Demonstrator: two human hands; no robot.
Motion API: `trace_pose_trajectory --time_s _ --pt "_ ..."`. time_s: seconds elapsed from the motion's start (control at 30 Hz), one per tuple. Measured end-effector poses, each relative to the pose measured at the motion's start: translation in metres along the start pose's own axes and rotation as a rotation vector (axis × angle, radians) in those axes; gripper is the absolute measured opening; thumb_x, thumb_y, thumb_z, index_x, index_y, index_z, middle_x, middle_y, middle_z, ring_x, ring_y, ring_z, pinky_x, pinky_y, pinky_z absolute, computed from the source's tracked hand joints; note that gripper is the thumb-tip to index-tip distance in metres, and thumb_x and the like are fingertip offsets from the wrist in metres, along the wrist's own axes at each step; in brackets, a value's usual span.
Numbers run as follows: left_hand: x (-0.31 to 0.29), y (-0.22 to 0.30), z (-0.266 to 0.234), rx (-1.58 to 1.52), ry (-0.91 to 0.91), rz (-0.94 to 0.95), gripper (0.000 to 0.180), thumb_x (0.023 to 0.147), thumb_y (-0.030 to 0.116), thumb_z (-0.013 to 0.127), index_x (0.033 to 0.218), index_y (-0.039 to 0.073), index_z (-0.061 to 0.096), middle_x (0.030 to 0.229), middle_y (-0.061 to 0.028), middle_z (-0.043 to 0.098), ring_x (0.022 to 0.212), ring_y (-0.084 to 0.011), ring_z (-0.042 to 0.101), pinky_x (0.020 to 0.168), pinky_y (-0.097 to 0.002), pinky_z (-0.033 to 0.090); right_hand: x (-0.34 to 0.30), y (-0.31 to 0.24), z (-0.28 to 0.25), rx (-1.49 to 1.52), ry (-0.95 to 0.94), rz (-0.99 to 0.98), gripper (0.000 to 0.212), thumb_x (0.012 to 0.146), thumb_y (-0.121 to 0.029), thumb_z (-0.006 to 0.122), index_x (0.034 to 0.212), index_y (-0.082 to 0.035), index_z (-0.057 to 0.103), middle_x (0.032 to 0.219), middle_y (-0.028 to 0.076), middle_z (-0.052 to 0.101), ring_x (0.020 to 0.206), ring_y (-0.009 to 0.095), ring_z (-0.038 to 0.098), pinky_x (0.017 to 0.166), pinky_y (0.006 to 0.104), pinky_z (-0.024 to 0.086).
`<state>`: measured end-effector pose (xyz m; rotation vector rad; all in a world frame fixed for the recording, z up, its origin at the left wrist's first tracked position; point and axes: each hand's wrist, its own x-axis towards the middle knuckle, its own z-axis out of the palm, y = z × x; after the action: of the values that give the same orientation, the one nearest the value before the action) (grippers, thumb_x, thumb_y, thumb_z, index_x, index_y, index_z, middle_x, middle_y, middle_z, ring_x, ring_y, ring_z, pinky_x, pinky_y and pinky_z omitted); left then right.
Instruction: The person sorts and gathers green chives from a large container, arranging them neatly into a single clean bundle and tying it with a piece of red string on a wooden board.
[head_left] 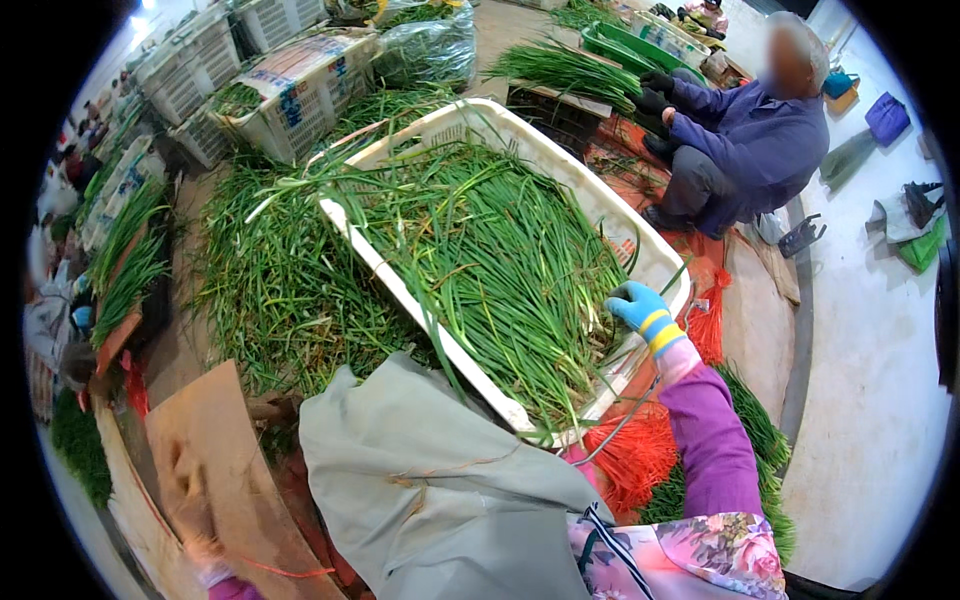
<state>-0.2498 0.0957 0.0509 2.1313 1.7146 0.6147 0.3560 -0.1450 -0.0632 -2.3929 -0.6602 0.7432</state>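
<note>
Long thin green chives with pale stem ends fill a white plastic crate in front of me. My right hand, in a blue glove with yellow and grey bands, reaches inside the crate's right end. Its fingers are curled together over the stem ends; their tips are hidden, so what they hold does not show. At the lower left my left hand is smeared by motion beside a brown board, and its fingers cannot be made out. A grey cloth covers my lap against the crate's near edge.
Loose chives are heaped left of the crate. Red ties hang by my right forearm, near more green bundles. Stacked white crates stand at the far left. A co-worker in dark gloves handles a chive bundle at the upper right.
</note>
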Motion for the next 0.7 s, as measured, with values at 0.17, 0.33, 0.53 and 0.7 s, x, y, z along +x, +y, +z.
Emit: trace_pose_trajectory --time_s 0.17,0.33,0.53,0.7 --pt "-0.002 0.161 0.146 -0.894 -0.610 -0.188 0.051 0.085 0.022 0.060 0.129 0.003 0.045 0.117 -0.0098 0.054 0.093 -0.0144 0.056 0.078 -0.0259 0.046 -0.043 -0.043 0.017 -0.505 -0.257 -0.229 0.066 0.072 -0.066 0.056 0.089 -0.002 0.063 0.086 0.021 0.063 0.081 0.037 0.061 0.073 0.0422 0.047" --pt "-0.048 0.235 0.254 -1.011 -1.100 -0.311 0.064 0.082 0.031 0.065 0.131 -0.001 0.039 0.118 -0.0093 0.053 0.101 -0.0141 0.053 0.085 -0.0286 0.043 -0.078 -0.025 0.075 -0.593 -0.218 -0.178 0.119 0.060 -0.073 0.060 0.141 0.001 0.014 0.103 0.028 0.058 0.092 0.040 0.060 0.080 0.0444 0.047" --pt "-0.067 0.231 0.270 -1.113 -1.146 -0.372 0.049 0.087 0.023 0.061 0.125 -0.003 0.045 0.110 -0.0092 0.058 0.090 -0.0123 0.057 0.075 -0.0247 0.047 -0.060 -0.025 0.096 -0.604 -0.249 0.010 0.124 0.055 -0.042 0.079 0.143 -0.006 0.000 0.114 0.028 0.049 0.099 0.040 0.057 0.084 0.0451 0.046" --pt "-0.062 0.213 0.265 -1.223 -1.111 -0.475 0.039 0.089 0.020 0.056 0.121 -0.001 0.050 0.104 -0.0086 0.061 0.084 -0.0137 0.061 0.073 -0.0245 0.050 -0.045 -0.028 0.089 -0.515 -0.341 -0.093 0.103 0.060 -0.031 0.072 0.140 -0.002 0.015 0.101 0.024 0.060 0.093 0.033 0.062 0.082 0.0398 0.048"
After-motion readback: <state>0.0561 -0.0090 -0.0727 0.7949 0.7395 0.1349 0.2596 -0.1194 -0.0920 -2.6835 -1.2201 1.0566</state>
